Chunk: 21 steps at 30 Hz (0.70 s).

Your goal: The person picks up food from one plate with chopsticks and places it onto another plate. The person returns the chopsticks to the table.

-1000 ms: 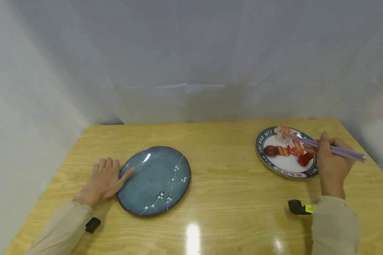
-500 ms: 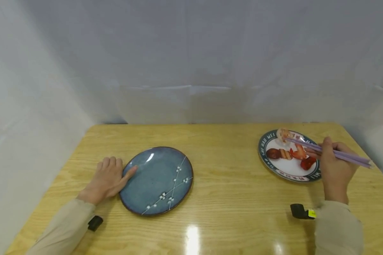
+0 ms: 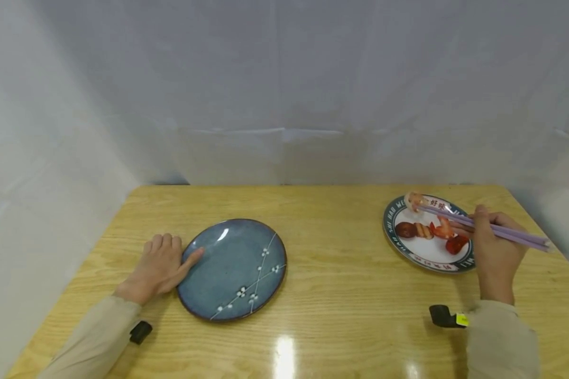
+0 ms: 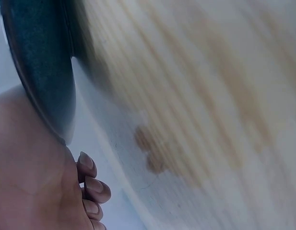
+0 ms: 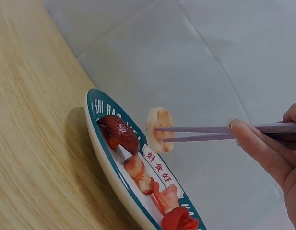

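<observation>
My right hand (image 3: 500, 252) holds a pair of pale purple chopsticks (image 3: 483, 223). In the right wrist view, the chopstick tips pinch a round pale slice (image 5: 159, 129) with orange-brown patches, raised above the rim of a white plate with a lettered green border (image 5: 120, 179). On that plate lie a glossy brown round piece (image 5: 120, 134), a browned ridged piece (image 5: 138, 173) and red pieces (image 5: 179, 219). My left hand (image 3: 158, 266) rests at the left edge of a blue plate (image 3: 223, 268) with white blossoms. Its thumb lies straight over the rim, the other fingers beside the plate.
Both plates stand on a light wooden table (image 3: 332, 295), well apart. Pale sheeting (image 3: 284, 95) hangs behind the table and at its sides. A black wrist device (image 3: 445, 317) sits beside the right sleeve, and another black one (image 3: 140, 332) by the left.
The pinched slice has shifted slightly left over the lettered plate's far rim, and the right hand with it. The left hand stays on the blue plate. The head view has moved a little.
</observation>
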Available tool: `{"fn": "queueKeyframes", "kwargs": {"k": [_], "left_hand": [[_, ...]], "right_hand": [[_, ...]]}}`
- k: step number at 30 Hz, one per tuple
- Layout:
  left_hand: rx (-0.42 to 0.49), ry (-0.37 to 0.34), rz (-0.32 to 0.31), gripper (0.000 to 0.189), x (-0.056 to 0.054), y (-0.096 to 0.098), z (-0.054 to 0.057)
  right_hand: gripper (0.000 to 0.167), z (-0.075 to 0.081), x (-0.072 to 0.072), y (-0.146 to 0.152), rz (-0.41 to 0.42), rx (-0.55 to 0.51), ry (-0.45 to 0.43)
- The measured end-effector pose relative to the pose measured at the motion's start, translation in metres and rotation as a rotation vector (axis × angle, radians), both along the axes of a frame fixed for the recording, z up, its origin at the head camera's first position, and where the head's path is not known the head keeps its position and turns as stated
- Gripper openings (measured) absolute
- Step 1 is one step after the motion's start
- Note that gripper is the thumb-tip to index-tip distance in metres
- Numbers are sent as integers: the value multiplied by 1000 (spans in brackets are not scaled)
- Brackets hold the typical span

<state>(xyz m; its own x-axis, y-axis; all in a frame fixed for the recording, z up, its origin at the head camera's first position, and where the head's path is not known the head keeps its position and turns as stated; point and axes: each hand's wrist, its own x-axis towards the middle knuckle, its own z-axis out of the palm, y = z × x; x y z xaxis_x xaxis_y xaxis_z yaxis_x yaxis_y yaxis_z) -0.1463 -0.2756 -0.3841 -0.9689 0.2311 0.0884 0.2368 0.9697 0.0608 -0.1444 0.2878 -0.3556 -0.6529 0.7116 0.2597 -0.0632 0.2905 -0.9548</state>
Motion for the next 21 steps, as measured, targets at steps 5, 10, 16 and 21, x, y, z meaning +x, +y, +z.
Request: {"fn": "queueKeyframes", "kwargs": {"k": [5,10,16,21], "left_hand": [[2,-6,2,57,-1,0,0],[9,-19,2,58,-1,-1,-1],[10,-33,6,58,-2,-2,-2],[7,-27,6,58,-3,-3,-4]], "right_hand": [[29,1,-1,-4,100,-174,122],[29,1,0,-7,126,-176,143],[31,2,2,-6,81,-60,64],[30,5,2,-9,112,-104,54]]}}
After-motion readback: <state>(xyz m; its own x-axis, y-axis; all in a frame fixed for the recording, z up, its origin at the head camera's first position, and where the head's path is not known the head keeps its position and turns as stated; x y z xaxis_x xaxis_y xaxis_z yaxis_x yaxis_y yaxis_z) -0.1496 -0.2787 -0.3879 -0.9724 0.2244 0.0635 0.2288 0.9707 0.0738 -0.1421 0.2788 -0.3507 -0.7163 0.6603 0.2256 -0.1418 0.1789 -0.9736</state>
